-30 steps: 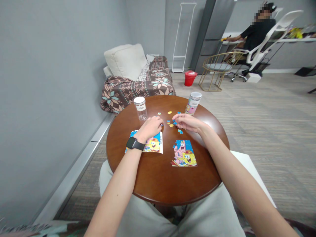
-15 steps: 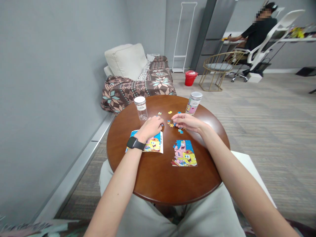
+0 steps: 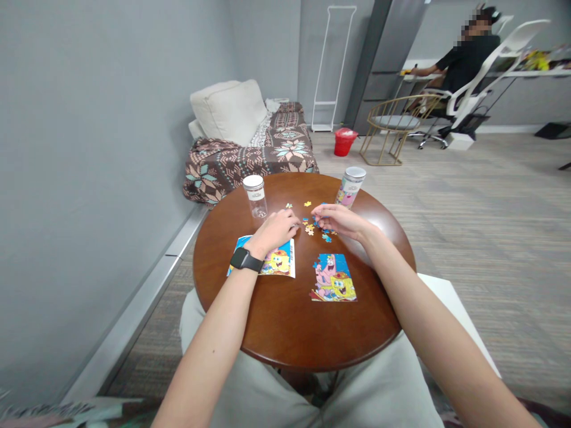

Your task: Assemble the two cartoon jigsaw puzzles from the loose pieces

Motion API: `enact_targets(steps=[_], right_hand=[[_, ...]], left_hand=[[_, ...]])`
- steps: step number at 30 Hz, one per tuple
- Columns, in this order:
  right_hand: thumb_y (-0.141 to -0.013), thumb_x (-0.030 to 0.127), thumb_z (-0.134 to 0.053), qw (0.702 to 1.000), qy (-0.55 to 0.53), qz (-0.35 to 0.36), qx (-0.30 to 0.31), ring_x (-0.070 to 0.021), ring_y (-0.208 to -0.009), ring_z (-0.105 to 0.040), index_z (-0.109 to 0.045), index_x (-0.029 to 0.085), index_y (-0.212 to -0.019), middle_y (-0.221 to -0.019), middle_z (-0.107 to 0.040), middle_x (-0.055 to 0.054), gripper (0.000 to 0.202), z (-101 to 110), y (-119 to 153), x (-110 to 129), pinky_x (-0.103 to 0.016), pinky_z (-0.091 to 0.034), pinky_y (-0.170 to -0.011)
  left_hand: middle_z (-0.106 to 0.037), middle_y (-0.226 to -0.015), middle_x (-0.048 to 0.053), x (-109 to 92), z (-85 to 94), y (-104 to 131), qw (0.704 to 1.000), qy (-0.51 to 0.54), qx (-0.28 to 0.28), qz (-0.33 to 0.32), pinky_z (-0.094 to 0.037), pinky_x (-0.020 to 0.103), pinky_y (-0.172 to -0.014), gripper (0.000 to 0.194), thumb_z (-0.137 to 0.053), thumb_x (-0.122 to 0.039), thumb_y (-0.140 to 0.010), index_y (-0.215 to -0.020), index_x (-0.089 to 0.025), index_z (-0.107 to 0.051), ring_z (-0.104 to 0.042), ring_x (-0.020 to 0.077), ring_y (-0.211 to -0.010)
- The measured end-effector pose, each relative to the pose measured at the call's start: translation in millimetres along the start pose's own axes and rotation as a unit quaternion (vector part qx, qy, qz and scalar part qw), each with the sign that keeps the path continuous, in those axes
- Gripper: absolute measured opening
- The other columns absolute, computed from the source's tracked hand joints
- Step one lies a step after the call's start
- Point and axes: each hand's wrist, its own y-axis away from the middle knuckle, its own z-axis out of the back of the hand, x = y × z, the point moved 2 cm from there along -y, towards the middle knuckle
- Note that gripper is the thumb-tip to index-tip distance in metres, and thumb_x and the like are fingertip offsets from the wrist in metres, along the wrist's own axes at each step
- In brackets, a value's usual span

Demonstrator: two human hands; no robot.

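My left hand, with a black watch on its wrist, reaches over the upper edge of a printed picture sheet. Its fingers are loosely bent, tips down beside the loose puzzle pieces. Opposite it, my right hand hovers low over the right side of the pile, fingers curved and apart, partly covering blue pieces. No piece shows clearly in either hand. Nearer to me lies a partly joined jigsaw puzzle with a pink and a yellow cartoon figure; its left edge is uneven.
A clear jar with a white lid stands at the round table's back left. A printed jar stands behind my right hand. Beyond are a covered sofa, a red bin, a gold-framed chair and a seated person.
My left fingertips have moved slightly right, toward the pieces, and a blue piece beside them is no longer visible. The pieces between the hands have shifted a little. My right hand barely moved.
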Motion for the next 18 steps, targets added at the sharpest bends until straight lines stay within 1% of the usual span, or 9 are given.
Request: enact_targets(steps=[2,5,8,13,14,15,17,18], right_hand=[[-0.076,0.015,-0.069,1.0,-0.004,0.002,-0.001,-0.0069,-0.056,-0.055,-0.067,0.014,-0.081,-0.069,-0.062,0.0,0.005,1,0,1,-0.017,-0.044,-0.052],[-0.076,0.014,-0.067,1.0,-0.007,0.001,0.003,-0.0076,-0.056,-0.055,-0.067,0.014,-0.08,-0.067,-0.062,0.0,0.004,2,-2,1,-0.018,-0.044,-0.052],[-0.077,0.013,-0.066,1.0,-0.005,0.0,-0.004,-0.0075,-0.056,-0.054,-0.067,0.015,-0.08,-0.066,-0.062,0.0,0.004,2,-2,0,-0.018,-0.044,-0.052],[-0.074,0.013,-0.069,1.0,-0.001,0.004,-0.001,-0.0077,-0.059,-0.059,-0.066,0.014,-0.082,-0.074,-0.066,-0.002,0.008,1,0,2,-0.018,-0.047,-0.054],[-0.074,0.013,-0.07,1.0,0.004,0.004,0.0,-0.0063,-0.054,-0.056,-0.066,0.014,-0.082,-0.072,-0.066,-0.002,0.009,1,0,2,-0.017,-0.045,-0.05],[-0.074,0.015,-0.07,1.0,0.012,0.005,0.004,-0.0043,-0.046,-0.05,-0.066,0.014,-0.082,-0.067,-0.064,0.0,0.009,1,1,3,-0.017,-0.04,-0.044],[-0.076,0.021,-0.071,0.999,0.032,0.007,0.019,-0.0011,-0.035,-0.032,-0.065,0.013,-0.08,-0.054,-0.055,0.005,0.011,1,2,3,-0.017,-0.026,-0.035],[-0.076,0.025,-0.071,0.999,0.043,0.01,0.027,-0.0006,-0.033,-0.025,-0.064,0.013,-0.077,-0.049,-0.049,0.007,0.014,0,2,4,-0.017,-0.021,-0.033]], left_hand=[[-0.058,-0.107,0.007,-3,-2.2,-2,1.0,0.012,-0.001,-0.027,-0.042,0.032,-0.087,0.029,-0.042,-0.026,-0.095,-0.113,-0.022,-0.065,-0.054,0.0195,-0.1],[-0.056,-0.107,0.006,-8,-8.1,-5,0.998,0.017,0.013,-0.051,-0.041,0.033,-0.09,0.027,-0.045,-0.028,-0.095,-0.113,-0.023,-0.065,-0.052,0.0195,-0.102],[-0.056,-0.105,0.007,-11,-11.6,-7,0.998,0.025,0.022,-0.047,-0.041,0.033,-0.09,0.025,-0.047,-0.028,-0.095,-0.109,-0.02,-0.066,-0.053,0.0191,-0.1],[-0.058,-0.102,0.006,-11,-6.6,-5,0.998,0.046,0.018,-0.03,-0.042,0.032,-0.087,0.021,-0.048,-0.029,-0.095,-0.097,-0.017,-0.066,-0.054,0.0187,-0.096],[-0.059,-0.102,0.006,-11,-5.3,-4,0.998,0.048,0.017,-0.03,-0.042,0.032,-0.087,0.021,-0.048,-0.029,-0.095,-0.096,-0.017,-0.066,-0.054,0.0188,-0.096],[-0.059,-0.102,0.006,-11,-4.4,-4,0.998,0.047,0.016,-0.03,-0.042,0.032,-0.087,0.021,-0.048,-0.028,-0.095,-0.096,-0.017,-0.066,-0.054,0.0189,-0.097],[-0.059,-0.103,0.006,-12,-3.7,-4,0.999,0.04,0.017,-0.033,-0.042,0.032,-0.088,0.022,-0.045,-0.027,-0.096,-0.097,-0.017,-0.065,-0.054,0.0191,-0.098],[-0.06,-0.103,0.006,-12,-3.8,-4,0.999,0.034,0.018,-0.033,-0.042,0.032,-0.088,0.024,-0.043,-0.026,-0.097,-0.097,-0.017,-0.065,-0.054,0.0192,-0.099]])
